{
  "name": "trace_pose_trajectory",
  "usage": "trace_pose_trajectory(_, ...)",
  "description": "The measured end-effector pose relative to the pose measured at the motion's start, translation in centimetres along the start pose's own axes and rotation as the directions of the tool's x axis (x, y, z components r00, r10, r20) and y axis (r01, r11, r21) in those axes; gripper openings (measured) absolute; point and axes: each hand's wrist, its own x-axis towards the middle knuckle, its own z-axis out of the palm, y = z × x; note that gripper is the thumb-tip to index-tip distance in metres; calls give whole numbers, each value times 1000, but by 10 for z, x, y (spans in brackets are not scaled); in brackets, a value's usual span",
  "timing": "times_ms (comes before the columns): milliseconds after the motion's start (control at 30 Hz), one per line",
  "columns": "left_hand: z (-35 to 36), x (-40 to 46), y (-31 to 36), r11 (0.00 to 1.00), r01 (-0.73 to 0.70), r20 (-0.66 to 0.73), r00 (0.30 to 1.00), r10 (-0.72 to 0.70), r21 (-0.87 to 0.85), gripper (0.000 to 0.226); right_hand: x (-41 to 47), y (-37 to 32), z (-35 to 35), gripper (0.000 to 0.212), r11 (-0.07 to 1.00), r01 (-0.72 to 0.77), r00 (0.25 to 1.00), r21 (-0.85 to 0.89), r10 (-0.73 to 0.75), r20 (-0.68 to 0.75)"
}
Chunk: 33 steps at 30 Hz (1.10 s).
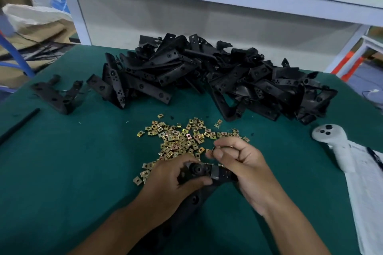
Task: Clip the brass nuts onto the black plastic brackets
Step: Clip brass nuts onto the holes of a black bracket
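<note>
A single bracket (207, 174) is held just in front of the nut pile (182, 138), low over the mat (83, 172), so that loose nuts lie within a short reach. The left hand (176, 176) is curled round the bracket's near end, thumb underneath and fingers over the top; this grip appears meant to steady the part and turn its free tab toward the other hand. The right hand (242, 163) is closed as well: a nut (214, 149) is pinched between thumb and forefinger just above the tab, while the lower fingers seem to brace the bracket from the right, though motion blur makes that contact uncertain. The nut is carried edge-on, probably so that its open side can be slid over the tab's lip. It is not yet seated, as far as can be judged.

Beyond the nut pile, the bracket heap (217, 80) is stacked along the far edge of the mat, presumably as stock waiting to be fitted. To the left of the nut pile and farther back, two brackets (58, 95) are set apart from the heap; whether they are finished cannot be told. Well to the right of the nut pile, a white controller (331, 141) lies on the mat, clear of the work.
</note>
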Motion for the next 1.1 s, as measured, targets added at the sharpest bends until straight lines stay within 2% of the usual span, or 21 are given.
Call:
trace_pose_trajectory(200, 1, 1, -2, 999, -26, -33, 999, 25, -22, 28, -2, -2, 4, 13, 994, 16, 1000, -109, -15, 14)
trace_pose_trajectory(333, 1, 1, -2, 999, -43, -71, 997, 44, 7, 20, -4, -2, 2, 15, 994, 26, 999, -106, -24, 24)
trace_pose_trajectory(500, 1, 1, -4, 999, -44, -73, 996, 46, 32, 30, -3, 1, 2, 17, 994, 10, 999, -111, -6, 41)
trace_pose_trajectory(733, 3, 2, -1, 998, -30, -87, 996, 25, -49, 27, -4, 2, 0, 13, 991, 45, 999, -123, -42, 28)
trace_pose_trajectory(833, 2, 1, 0, 997, -9, -88, 996, 1, -82, 30, -4, 4, 0, 7, 983, 72, 997, -166, -68, 29)
trace_pose_trajectory(1100, -1, 1, 2, 989, 6, -101, 995, -21, -147, 37, -3, 9, 0, 9, 943, 168, 986, -288, -166, 34)
